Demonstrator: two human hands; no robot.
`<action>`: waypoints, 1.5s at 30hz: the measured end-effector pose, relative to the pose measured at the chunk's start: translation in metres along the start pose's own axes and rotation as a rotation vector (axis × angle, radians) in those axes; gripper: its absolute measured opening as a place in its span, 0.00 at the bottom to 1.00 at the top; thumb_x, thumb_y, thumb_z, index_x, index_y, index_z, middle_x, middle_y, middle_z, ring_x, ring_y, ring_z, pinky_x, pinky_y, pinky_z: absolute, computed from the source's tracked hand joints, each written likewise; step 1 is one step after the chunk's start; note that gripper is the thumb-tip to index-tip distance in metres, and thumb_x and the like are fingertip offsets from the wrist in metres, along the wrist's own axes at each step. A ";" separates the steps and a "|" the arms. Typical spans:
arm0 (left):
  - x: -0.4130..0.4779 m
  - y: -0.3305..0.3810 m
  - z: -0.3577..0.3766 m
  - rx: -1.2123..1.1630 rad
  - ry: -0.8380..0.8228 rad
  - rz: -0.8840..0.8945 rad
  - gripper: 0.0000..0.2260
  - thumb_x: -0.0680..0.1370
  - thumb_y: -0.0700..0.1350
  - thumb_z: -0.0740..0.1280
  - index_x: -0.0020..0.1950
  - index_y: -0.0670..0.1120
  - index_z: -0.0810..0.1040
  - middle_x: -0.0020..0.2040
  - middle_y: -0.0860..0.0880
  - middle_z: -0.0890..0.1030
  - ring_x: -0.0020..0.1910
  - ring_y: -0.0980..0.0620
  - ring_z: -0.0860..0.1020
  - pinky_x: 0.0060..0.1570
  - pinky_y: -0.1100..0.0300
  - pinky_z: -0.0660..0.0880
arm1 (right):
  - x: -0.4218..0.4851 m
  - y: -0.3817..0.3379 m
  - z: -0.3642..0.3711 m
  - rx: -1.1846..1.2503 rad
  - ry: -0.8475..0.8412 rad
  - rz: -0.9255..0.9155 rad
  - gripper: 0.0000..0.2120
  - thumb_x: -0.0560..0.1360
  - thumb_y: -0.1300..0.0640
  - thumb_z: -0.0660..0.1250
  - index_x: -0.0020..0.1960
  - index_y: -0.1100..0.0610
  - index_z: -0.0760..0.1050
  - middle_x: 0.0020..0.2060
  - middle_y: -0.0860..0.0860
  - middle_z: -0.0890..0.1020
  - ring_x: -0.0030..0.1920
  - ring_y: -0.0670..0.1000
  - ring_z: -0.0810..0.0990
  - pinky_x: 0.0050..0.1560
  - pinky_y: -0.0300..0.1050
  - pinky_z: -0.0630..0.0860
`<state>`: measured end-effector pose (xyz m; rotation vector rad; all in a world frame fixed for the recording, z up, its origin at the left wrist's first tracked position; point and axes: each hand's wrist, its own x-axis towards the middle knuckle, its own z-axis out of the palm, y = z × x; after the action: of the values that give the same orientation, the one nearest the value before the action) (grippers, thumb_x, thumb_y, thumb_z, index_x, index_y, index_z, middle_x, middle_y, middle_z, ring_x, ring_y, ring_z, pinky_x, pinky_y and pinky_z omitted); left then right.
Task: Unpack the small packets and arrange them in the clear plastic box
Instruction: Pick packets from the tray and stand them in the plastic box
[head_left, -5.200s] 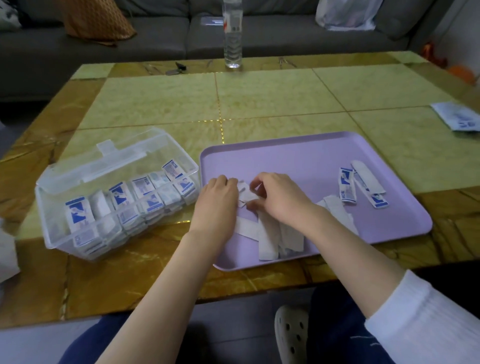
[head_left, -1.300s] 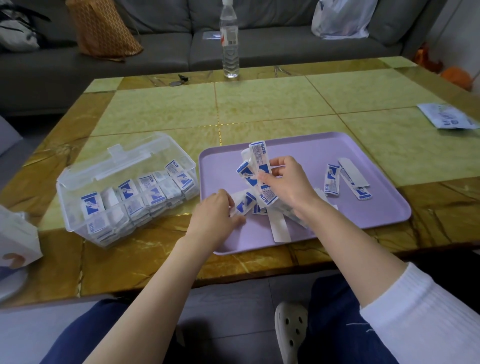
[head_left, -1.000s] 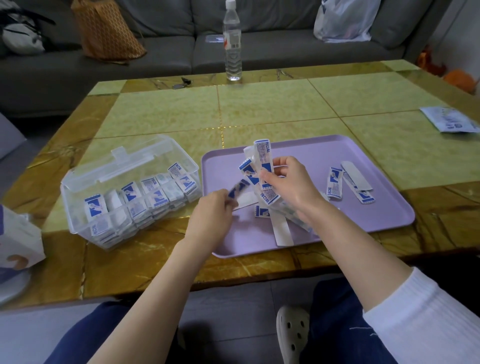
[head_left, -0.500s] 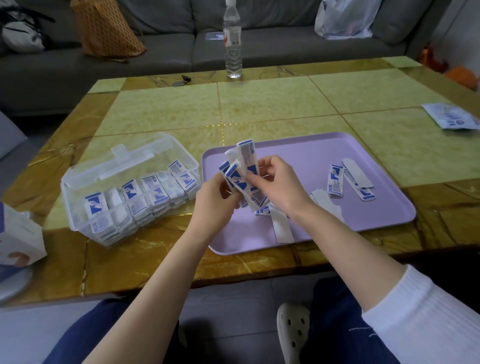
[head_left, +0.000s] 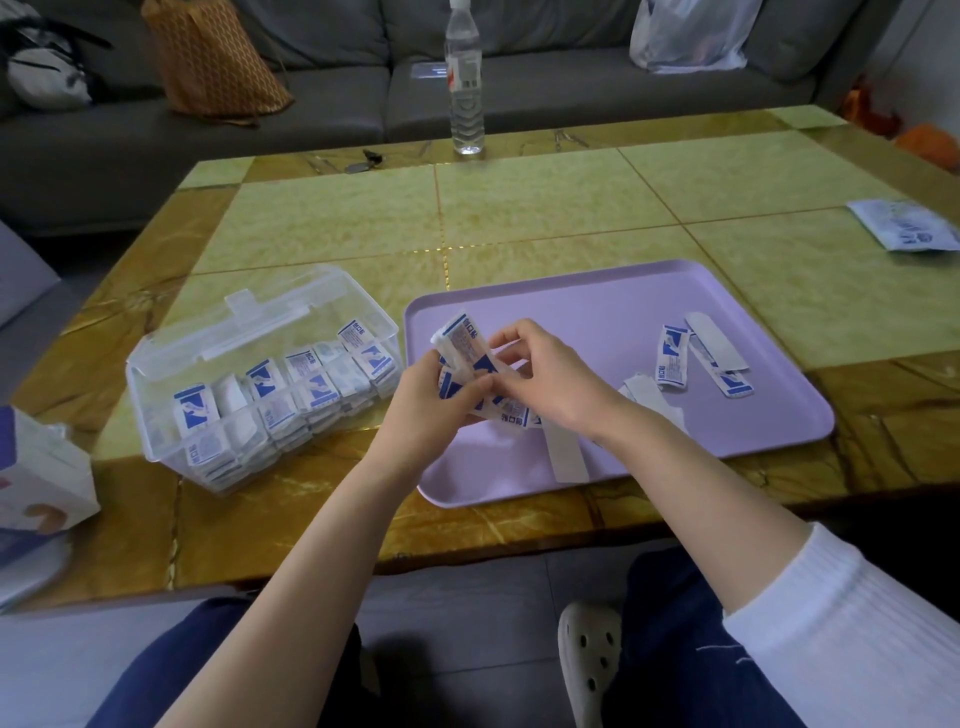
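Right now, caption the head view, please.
Left hand and right hand hold bandage packets over purple tray beside clear plastic box.

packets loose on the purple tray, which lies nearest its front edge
The blank white packet by the right hand; the blue-printed packets lie farther back.

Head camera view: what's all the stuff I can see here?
Table: one, yellow-green and brown.
Clear plastic box: one, left of tray.
Boxed packets: many, white-blue, inside box.
Tray: one, lilac, centre-right.
Loose packets: several, white-blue, on tray.
Water bottle: one, clear, table's far edge.
Pouch: one, white-blue, table's right edge.
Carton: one, white, far left.
Sofa: one, grey, behind table.
Held packets: bundle, white-blue, above tray.
Hands: two; left hand and right hand grip that bundle.
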<state>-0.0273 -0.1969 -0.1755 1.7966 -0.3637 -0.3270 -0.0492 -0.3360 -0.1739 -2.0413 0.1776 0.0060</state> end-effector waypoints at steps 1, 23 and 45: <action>0.000 0.000 0.001 0.014 0.006 -0.003 0.06 0.77 0.39 0.65 0.54 0.43 0.76 0.45 0.47 0.82 0.41 0.56 0.82 0.38 0.66 0.78 | 0.000 0.000 -0.001 0.001 -0.029 0.024 0.17 0.73 0.53 0.70 0.58 0.54 0.69 0.50 0.49 0.78 0.46 0.49 0.79 0.41 0.37 0.76; 0.003 -0.036 -0.003 1.030 -0.056 0.305 0.15 0.79 0.39 0.59 0.66 0.46 0.66 0.56 0.46 0.70 0.55 0.45 0.70 0.52 0.56 0.67 | -0.003 0.022 0.005 -0.772 -0.050 -0.127 0.16 0.78 0.61 0.60 0.65 0.58 0.64 0.61 0.56 0.69 0.61 0.57 0.67 0.58 0.50 0.69; 0.001 -0.032 -0.005 0.912 0.063 0.212 0.08 0.77 0.39 0.62 0.55 0.42 0.70 0.53 0.44 0.69 0.49 0.45 0.72 0.48 0.55 0.69 | -0.003 0.028 0.018 -0.476 0.062 -0.147 0.14 0.75 0.69 0.57 0.59 0.60 0.71 0.59 0.55 0.70 0.61 0.53 0.68 0.55 0.39 0.66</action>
<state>-0.0217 -0.1852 -0.2049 2.6144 -0.7304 0.0769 -0.0543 -0.3325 -0.2065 -2.5270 0.0667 -0.1174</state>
